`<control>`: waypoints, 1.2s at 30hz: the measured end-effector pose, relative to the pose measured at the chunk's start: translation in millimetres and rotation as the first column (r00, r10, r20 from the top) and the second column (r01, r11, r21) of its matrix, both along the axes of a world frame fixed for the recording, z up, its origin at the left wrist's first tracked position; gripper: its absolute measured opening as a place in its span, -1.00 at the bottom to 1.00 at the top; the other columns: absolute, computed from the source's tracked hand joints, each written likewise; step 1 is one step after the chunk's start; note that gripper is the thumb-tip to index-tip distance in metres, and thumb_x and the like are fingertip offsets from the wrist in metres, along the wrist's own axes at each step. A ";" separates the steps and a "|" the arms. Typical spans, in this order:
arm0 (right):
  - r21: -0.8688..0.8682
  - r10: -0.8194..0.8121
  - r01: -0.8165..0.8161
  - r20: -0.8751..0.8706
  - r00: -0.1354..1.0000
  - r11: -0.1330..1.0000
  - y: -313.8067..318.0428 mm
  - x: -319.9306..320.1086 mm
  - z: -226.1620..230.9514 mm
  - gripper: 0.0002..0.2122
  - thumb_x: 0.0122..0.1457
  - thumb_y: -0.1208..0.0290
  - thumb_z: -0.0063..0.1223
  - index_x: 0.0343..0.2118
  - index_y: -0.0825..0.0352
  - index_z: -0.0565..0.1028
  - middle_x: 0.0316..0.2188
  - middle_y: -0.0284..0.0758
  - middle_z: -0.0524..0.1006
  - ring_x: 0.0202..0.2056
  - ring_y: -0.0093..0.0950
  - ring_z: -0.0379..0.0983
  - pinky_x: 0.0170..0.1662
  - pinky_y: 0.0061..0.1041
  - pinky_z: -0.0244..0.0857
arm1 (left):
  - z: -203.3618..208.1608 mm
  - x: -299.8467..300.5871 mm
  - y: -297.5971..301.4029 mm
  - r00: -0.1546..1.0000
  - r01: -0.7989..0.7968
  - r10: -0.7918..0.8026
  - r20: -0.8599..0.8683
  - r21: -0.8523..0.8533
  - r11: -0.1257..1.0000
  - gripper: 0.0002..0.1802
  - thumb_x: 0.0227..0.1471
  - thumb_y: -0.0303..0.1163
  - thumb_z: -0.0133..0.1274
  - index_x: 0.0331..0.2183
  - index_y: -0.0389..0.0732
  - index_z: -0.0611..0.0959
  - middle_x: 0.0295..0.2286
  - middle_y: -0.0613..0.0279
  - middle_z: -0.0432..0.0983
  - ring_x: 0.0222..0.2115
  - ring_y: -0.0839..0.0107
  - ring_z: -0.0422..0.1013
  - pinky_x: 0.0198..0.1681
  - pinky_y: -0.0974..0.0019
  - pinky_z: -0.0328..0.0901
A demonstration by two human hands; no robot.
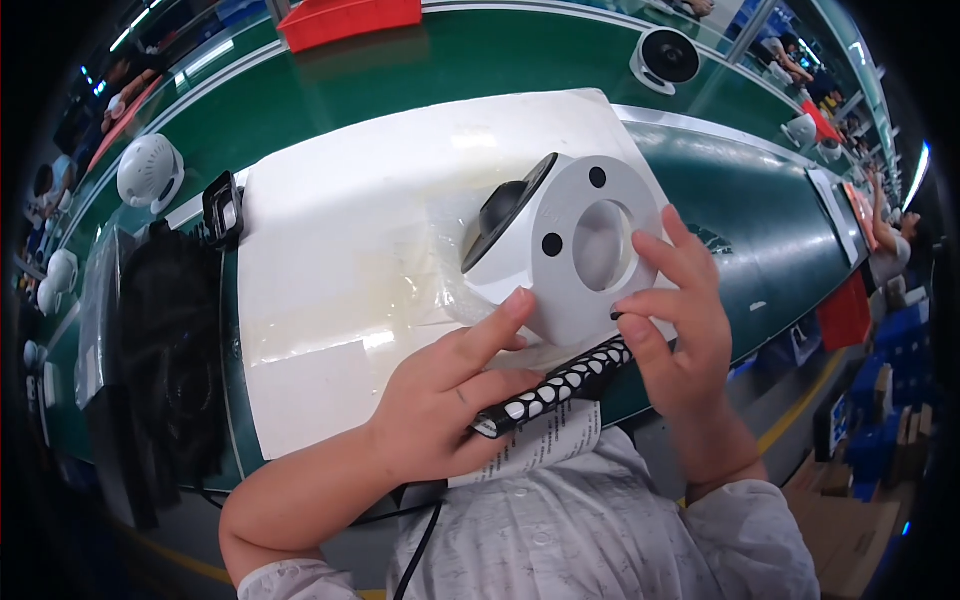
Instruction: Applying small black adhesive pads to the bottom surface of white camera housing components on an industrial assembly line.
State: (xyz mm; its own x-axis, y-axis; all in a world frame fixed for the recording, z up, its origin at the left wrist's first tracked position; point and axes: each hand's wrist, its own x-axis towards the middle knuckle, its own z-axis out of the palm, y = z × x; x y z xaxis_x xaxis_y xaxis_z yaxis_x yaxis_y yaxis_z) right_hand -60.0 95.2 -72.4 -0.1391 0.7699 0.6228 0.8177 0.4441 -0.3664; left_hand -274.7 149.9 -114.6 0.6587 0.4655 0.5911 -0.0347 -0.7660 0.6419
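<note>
A white round device (560,250) with a black dome on its left side lies tipped on the white work pad (340,230), its flat base facing me with two dark holes and a large round opening. My left hand (450,400) steadies its lower edge with the forefinger while gripping a black tool with a white-patterned handle (560,385). The tool's tip meets the device's base at its right edge. My right hand (680,320) rests its fingertips on the base beside the tool's tip.
A green conveyor belt (480,60) runs behind the pad, carrying more white devices (150,172) (665,58) and a red tray (350,18). Black bags (165,350) lie at the left. A small black part (222,208) sits at the pad's left corner. Other people work further along.
</note>
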 end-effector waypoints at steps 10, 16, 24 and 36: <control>-0.051 -0.065 0.123 0.619 0.783 0.991 -26.7 -1.4 1.2 -0.42 -0.11 -0.02 -0.06 -0.10 0.35 0.31 0.01 -0.24 0.25 0.08 -0.35 0.11 0.08 -0.02 -0.33 | -7.7 -1.1 4.3 0.998 0.059 -0.059 0.003 0.027 0.998 -0.60 -0.42 -0.67 0.05 -0.35 -0.26 0.52 0.09 -0.11 -0.13 -0.18 0.21 0.35 -0.51 0.46 0.28; -0.113 0.009 0.116 0.753 0.658 0.987 -27.0 -1.5 27.3 -0.46 -0.25 0.18 0.15 -0.16 0.33 0.33 -0.02 -0.18 0.26 0.06 -0.26 0.11 0.08 -0.01 -0.32 | -5.8 -0.6 3.0 0.998 0.059 -0.059 -0.004 0.003 0.998 -0.62 -0.39 -0.68 0.05 -0.35 -0.27 0.51 0.09 -0.17 -0.16 -0.17 0.18 0.34 -0.50 0.44 0.30; -0.130 0.129 -0.100 0.234 0.964 0.986 -28.5 0.1 4.7 -0.79 -0.18 0.37 0.11 -0.41 0.18 0.43 -0.18 -0.41 0.41 -0.06 -0.37 0.25 0.07 -0.21 -0.20 | -2.4 -1.2 1.5 1.000 0.008 -0.007 0.026 -0.015 1.000 -0.59 -0.44 -0.63 0.02 -0.35 -0.16 0.54 0.04 -0.06 0.07 -0.24 0.21 0.38 -0.34 0.35 0.30; 0.061 -0.009 0.015 -0.094 0.996 0.998 17.5 27.6 7.9 -0.89 -0.13 0.54 0.02 -0.47 0.32 0.42 -0.21 -0.20 0.39 -0.06 -0.20 0.22 0.01 -0.34 0.02 | -0.5 -4.1 3.7 1.000 -0.009 0.010 -0.006 0.036 0.999 -0.62 -0.41 -0.60 0.05 -0.36 -0.15 0.55 0.03 -0.04 0.09 -0.27 0.24 0.40 -0.35 0.34 0.29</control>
State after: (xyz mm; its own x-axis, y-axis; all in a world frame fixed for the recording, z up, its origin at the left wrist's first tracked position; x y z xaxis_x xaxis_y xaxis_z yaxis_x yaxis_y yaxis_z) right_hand -32.4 112.7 -64.5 -0.0692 0.7311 0.6787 0.7863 0.4586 -0.4139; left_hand -278.8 153.6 -115.1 0.6579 0.4500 0.6040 -0.0237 -0.7891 0.6138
